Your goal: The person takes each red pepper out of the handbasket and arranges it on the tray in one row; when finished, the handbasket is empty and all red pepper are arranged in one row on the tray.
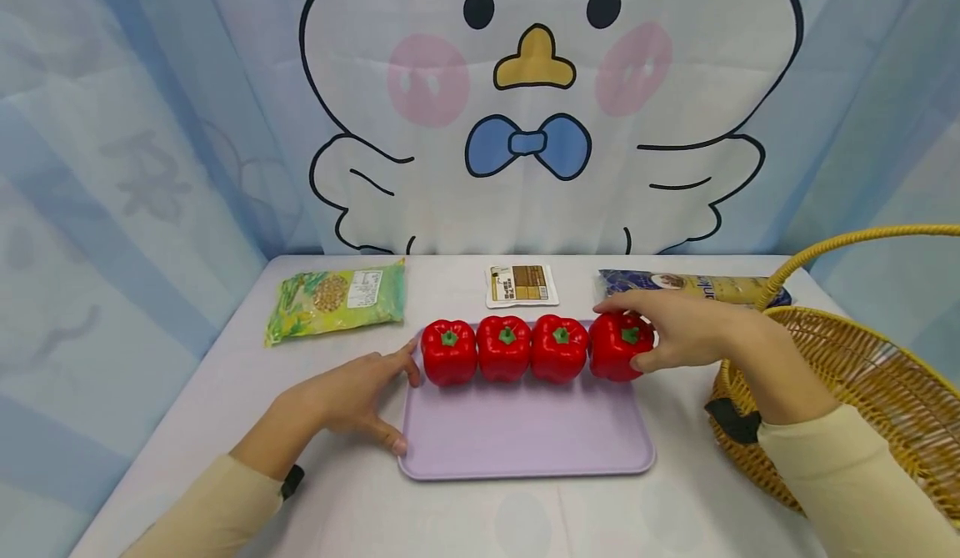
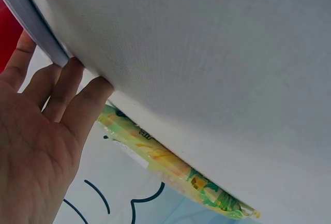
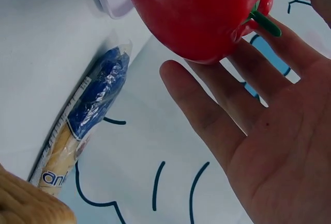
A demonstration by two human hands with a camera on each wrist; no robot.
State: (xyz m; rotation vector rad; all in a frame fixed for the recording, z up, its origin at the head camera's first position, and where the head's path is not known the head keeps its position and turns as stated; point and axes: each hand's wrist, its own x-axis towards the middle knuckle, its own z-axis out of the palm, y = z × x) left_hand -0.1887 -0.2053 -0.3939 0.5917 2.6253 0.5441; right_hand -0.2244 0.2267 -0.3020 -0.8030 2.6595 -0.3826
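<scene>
A row of several red bell peppers (image 1: 505, 349) with green stems sits along the back half of a lilac tray (image 1: 525, 437). My right hand (image 1: 686, 329) holds the rightmost bell pepper (image 1: 617, 349), thumb on its near side and fingers behind it. In the right wrist view this bell pepper (image 3: 201, 14) hides parts of the fingers, and its stem points toward the palm. At the tray's left edge is my left hand (image 1: 352, 395), spread along the rim with the thumb near the front corner. The left wrist view shows its fingers (image 2: 70, 87) against the rim.
A green and yellow packet (image 1: 337, 299) lies back left, and a small white and brown sachet (image 1: 522, 285) is behind the tray. A long blue and yellow pasta packet (image 1: 720, 287) lies back right. The wicker basket (image 1: 840, 337) with a tall handle stands at the right.
</scene>
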